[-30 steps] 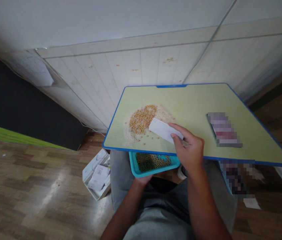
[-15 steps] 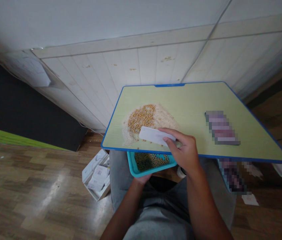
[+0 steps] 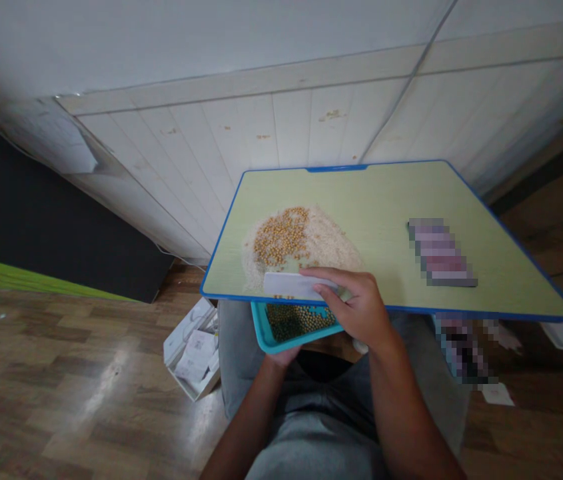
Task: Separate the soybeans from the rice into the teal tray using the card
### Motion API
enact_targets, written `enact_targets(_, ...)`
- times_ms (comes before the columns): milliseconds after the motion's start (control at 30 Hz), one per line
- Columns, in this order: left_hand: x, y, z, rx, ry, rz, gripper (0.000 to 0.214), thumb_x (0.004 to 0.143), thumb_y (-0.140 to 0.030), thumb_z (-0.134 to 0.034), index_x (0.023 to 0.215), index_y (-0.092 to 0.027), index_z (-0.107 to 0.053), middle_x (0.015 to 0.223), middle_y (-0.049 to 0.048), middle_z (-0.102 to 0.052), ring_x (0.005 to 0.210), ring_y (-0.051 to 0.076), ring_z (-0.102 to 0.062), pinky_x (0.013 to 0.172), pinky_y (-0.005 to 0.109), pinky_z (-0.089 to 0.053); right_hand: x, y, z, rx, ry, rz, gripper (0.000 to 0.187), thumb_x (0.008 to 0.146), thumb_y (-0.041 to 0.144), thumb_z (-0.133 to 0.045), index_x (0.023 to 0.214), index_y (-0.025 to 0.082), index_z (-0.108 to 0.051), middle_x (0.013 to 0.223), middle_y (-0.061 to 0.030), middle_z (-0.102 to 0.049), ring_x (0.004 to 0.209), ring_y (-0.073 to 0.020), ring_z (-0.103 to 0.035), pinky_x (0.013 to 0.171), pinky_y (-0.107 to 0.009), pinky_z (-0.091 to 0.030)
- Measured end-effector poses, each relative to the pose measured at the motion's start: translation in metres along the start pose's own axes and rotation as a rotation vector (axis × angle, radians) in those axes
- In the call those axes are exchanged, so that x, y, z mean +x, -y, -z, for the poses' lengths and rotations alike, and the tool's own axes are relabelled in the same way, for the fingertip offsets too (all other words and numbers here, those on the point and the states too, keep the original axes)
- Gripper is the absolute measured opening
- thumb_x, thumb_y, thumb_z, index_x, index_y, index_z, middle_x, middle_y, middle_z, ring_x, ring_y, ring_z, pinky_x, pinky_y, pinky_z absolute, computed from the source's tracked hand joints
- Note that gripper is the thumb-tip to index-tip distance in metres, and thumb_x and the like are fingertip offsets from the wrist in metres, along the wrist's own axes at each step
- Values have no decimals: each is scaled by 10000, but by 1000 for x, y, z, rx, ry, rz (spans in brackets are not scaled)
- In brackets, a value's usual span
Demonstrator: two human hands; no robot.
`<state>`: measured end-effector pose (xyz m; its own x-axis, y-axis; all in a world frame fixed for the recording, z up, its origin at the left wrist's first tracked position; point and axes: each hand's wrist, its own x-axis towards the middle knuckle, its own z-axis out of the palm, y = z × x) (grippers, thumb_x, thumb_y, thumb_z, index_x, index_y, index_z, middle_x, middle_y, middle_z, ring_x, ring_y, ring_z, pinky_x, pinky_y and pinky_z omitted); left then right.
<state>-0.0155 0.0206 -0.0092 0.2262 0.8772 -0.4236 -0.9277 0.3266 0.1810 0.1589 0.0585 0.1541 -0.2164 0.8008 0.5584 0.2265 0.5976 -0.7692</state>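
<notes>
My right hand (image 3: 354, 297) grips a flat white plastic card (image 3: 284, 283), tilted near the table's front edge. A few yellow soybeans lie along the card's lower side. Beyond it is a patch of soybeans (image 3: 278, 237), with pale rice-like grains (image 3: 334, 243) spread around and to the right of it. My left hand (image 3: 285, 357) holds a turquoise tray (image 3: 261, 330) from below, under the front edge; its fingers are mostly hidden beneath. Inside the tray are dark green beans (image 3: 284, 327) and paler round beans (image 3: 311, 317).
The light green folding table (image 3: 381, 200) has a blue rim and stands against a white panelled wall (image 3: 241, 140). A blurred-out flat object (image 3: 441, 253) lies on its right side. On the wooden floor at left stands a white box (image 3: 194, 360) with papers.
My right hand has drawn the card toward me and slightly left, down to the table's front edge, with a few soybeans before it. My left hand and the tray stay nearly still.
</notes>
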Motion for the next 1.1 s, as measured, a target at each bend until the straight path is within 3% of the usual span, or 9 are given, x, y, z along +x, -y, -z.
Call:
enact_targets(133,0,0,1,5,4,21,624,1151,-405,-223,1308,-385,-826,1540,-62,-723,1622,223,-482,1406,586,-225,-1,2,3,11,-16,-10,345,996,147,-690,1227,338,-860,1178,23,-878,1064,-195,-860,951,-303,-693)
enact_targets(400,0,7,-6,24,-13,33,614,1145,-491,-255,1358,-329,-808,1556,-9,-716,1593,292,-524,1367,639,-295,-5,-2,23,-106,-220,-79,288,944,169,-743,1166,288,-881,1141,-12,-887,1027,-236,-865,907,-314,-694)
enact_targets(600,1,9,-7,35,-60,25,634,1144,-437,-241,1288,-303,-843,1556,-15,-715,1632,287,-465,1372,603,-299,-8,-3,16,-96,-178,-87,302,960,168,-709,1180,289,-877,1152,-13,-886,1057,-235,-861,940,-329,-691)
enact_targets(867,-4,7,-13,31,-78,-6,576,1135,-406,-273,1337,-386,-812,1603,-71,-666,1655,207,-423,1398,544,-260,-7,-1,8,-81,-137,-63,350,970,150,-676,1233,293,-857,1190,-7,-878,1075,-222,-857,931,-329,-697)
enact_targets(1100,-3,10,-16,19,-113,-24,588,1129,-325,-271,1287,-367,-836,1578,-75,-687,1666,177,-392,1398,519,-253,-6,0,7,-97,-112,-50,369,979,143,-657,1258,292,-847,1210,-1,-872,1086,-215,-855,939,-324,-698)
